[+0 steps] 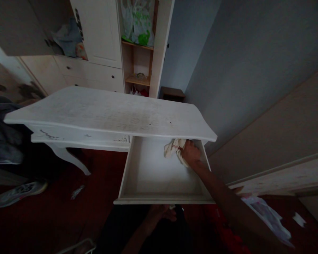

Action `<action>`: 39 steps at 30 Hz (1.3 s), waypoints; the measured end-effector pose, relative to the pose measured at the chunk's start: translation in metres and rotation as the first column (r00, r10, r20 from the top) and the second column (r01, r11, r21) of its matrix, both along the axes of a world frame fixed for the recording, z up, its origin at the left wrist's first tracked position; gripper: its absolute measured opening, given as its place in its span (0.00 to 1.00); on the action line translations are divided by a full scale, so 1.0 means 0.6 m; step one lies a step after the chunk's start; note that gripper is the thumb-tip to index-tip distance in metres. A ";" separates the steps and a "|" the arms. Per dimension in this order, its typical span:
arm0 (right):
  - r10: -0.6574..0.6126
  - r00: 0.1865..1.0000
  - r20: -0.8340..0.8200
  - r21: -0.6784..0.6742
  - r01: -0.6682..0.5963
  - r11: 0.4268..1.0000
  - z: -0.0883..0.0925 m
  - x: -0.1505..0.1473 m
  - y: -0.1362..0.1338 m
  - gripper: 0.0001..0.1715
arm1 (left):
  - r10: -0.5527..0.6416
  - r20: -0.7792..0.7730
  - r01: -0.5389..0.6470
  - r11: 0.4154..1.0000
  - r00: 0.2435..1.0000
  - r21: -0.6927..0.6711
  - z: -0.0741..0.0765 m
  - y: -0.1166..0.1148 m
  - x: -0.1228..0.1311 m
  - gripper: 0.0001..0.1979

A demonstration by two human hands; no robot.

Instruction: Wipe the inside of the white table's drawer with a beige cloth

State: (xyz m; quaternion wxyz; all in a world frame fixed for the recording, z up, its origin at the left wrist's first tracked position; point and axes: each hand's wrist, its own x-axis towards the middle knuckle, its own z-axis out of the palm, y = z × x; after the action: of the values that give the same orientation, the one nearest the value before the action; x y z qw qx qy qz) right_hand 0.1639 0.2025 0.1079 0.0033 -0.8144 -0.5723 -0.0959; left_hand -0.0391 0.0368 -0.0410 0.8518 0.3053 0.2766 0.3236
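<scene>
A white drawer [163, 199] stands pulled out from the right side of a white table [116, 107]. Inside it, toward the back right, my right hand [191, 151] is closed on a cream cloth [172, 147] with reddish lettering. The cloth is bunched, and part of it lies against the drawer's bottom. Just below the drawer front is my left hand [161, 212], its fingers curled in dim light. A small pale piece shows at those fingers; I cannot make out what it is.
Behind the table stands a white cabinet [103, 33] with open doors and plastic bags [141, 23] on a shelf. A grey wall [243, 70] is at the right. On the dark red floor lie a shoe [18, 194] and a plastic bag [267, 217].
</scene>
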 end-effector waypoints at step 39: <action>0.743 0.626 -0.235 -0.161 -0.779 0.606 0.024 -0.276 0.023 0.19 | 0.102 -0.083 -0.103 0.994 0.991 -0.017 0.038 -0.006 0.001 0.29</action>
State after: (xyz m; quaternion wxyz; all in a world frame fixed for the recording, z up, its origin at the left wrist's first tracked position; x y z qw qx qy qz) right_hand -0.0018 0.2166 0.1225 -0.0162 -0.4908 -0.8699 0.0457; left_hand -0.0383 0.0330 -0.0181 0.8251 0.2947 0.3301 0.3511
